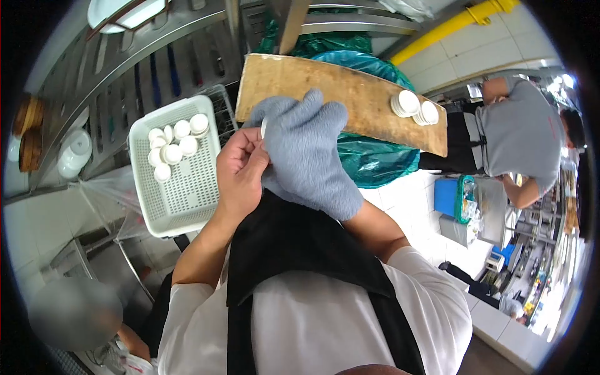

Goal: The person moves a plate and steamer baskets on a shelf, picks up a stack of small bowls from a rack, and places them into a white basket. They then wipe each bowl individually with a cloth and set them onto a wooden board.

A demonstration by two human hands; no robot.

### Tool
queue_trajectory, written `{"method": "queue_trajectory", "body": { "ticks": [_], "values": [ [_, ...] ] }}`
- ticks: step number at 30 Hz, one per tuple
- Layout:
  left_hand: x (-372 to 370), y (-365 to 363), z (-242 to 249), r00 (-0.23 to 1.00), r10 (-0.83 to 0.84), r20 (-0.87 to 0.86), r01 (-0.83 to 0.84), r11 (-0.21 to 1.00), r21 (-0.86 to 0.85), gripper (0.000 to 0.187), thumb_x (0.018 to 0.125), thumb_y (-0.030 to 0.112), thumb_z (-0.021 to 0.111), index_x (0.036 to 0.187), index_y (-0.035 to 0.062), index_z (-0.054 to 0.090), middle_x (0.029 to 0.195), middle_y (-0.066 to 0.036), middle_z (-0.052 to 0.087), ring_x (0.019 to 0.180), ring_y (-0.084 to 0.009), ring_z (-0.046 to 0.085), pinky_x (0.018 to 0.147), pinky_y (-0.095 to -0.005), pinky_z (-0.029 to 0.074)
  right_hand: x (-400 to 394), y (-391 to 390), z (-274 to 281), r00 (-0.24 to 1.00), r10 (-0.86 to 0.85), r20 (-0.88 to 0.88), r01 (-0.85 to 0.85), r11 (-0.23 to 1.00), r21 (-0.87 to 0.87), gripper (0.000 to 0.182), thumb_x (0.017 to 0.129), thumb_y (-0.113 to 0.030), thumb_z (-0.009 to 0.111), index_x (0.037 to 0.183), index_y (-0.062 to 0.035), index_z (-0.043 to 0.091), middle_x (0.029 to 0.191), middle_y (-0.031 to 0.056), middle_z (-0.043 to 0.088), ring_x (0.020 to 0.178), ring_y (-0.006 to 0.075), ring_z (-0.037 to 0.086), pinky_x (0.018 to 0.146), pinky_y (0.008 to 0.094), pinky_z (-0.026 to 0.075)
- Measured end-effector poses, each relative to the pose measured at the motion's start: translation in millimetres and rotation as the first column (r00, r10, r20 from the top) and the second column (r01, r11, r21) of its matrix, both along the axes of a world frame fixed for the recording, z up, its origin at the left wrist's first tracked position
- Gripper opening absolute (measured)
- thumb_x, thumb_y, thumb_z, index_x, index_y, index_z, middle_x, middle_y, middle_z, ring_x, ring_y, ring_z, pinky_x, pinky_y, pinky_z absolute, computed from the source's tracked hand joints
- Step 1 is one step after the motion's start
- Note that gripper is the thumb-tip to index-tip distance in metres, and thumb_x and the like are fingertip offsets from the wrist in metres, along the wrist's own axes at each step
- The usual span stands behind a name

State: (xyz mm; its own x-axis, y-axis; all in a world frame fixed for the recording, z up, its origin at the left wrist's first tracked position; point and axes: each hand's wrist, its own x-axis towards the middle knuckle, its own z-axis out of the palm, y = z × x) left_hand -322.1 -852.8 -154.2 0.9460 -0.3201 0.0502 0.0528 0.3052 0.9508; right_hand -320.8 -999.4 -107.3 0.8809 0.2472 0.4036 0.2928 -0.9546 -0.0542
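Note:
My left hand (240, 165) is bare and closed, its fingers and thumb pinching the edge of a small white dish (264, 129). Over my right hand (309, 153) is a fluffy grey glove, which wraps round the same dish and hides most of it. Both hands meet in front of my black apron (294, 244). To the left, a white perforated basket (144, 187) holds several small white dishes (181, 129). Beyond my hands lies a wooden board (350, 87), with two short stacks of similar dishes (406, 104) at its right end.
Green plastic bags (375, 164) hang under the board. A slatted metal rack (125, 81) with crockery runs along the left. A co-worker in a grey shirt (522, 131) stands at the right, near a blue bin (445, 197). Another person (134, 344) is at the lower left.

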Motion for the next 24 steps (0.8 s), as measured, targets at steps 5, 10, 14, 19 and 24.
{"method": "queue_trajectory", "body": {
  "ticks": [5, 10, 14, 19, 24],
  "values": [
    [-4.7, -26.5, 4.4, 0.946, -0.013, 0.325, -0.093, 0.947, 0.308, 0.035, 0.096, 0.009, 0.055, 0.127, -0.0059, 0.051, 0.113, -0.015, 0.058, 0.101, -0.0211, 0.056, 0.089, -0.0302, 0.044, -4.0, -23.9, 21.7, 0.978, -0.161, -0.133, 0.152, 0.986, -0.075, 0.043, 0.051, -0.035, 0.075, 0.076, -0.0043, 0.059, 0.063, 0.0076, 0.054, 0.061, 0.0263, 0.055, 0.052, 0.0395, 0.031],
    [-10.1, -53.7, -9.0, 0.841, -0.199, 0.502, -0.125, 0.833, 0.539, 0.068, 0.099, 0.028, 0.05, 0.149, -0.0047, 0.019, 0.154, -0.03, 0.015, 0.143, -0.0392, 0.023, 0.114, -0.0402, 0.023, -9.6, -41.9, -11.9, 0.961, -0.278, 0.016, 0.278, 0.959, -0.058, 0.027, 0.06, -0.028, 0.069, 0.074, -0.0069, 0.058, 0.062, 0.0068, 0.053, 0.06, 0.0259, 0.055, 0.051, 0.0394, 0.032],
    [2.7, -67.9, -11.5, 0.94, -0.337, -0.06, 0.322, 0.93, -0.179, 0.069, 0.102, 0.03, 0.043, 0.152, -0.0005, 0.006, 0.158, -0.023, 0.006, 0.145, -0.0356, 0.017, 0.115, -0.04, 0.021, -37.8, -58.9, 14.5, 0.988, -0.149, -0.037, 0.151, 0.985, 0.087, 0.023, 0.064, -0.026, 0.066, 0.074, -0.007, 0.058, 0.063, 0.007, 0.054, 0.061, 0.026, 0.055, 0.052, 0.0401, 0.034],
    [-22.5, -84.5, -24.1, 0.823, -0.543, -0.165, 0.553, 0.833, 0.014, 0.07, 0.097, 0.019, 0.055, 0.152, 0.0035, 0.014, 0.158, -0.012, 0.019, 0.143, -0.0244, 0.025, 0.113, -0.0382, 0.027, -34.0, -110.2, 21.5, 0.922, -0.387, -0.011, 0.387, 0.922, -0.022, 0.017, 0.068, -0.022, 0.062, 0.074, -0.0071, 0.058, 0.065, 0.0072, 0.055, 0.062, 0.0262, 0.056, 0.054, 0.0409, 0.037],
    [-21.9, -69.6, -52.7, 0.877, -0.469, -0.103, 0.46, 0.758, 0.463, 0.055, 0.092, 0.026, 0.064, 0.138, 0.0054, 0.044, 0.141, -0.016, 0.045, 0.127, -0.029, 0.049, 0.097, -0.0387, 0.046, -2.5, -117.0, 0.1, 0.917, -0.398, 0.032, 0.379, 0.842, -0.384, 0.012, 0.073, -0.019, 0.057, 0.075, -0.0073, 0.058, 0.066, 0.0075, 0.056, 0.063, 0.0263, 0.056, 0.056, 0.0418, 0.04]
  ]
}}
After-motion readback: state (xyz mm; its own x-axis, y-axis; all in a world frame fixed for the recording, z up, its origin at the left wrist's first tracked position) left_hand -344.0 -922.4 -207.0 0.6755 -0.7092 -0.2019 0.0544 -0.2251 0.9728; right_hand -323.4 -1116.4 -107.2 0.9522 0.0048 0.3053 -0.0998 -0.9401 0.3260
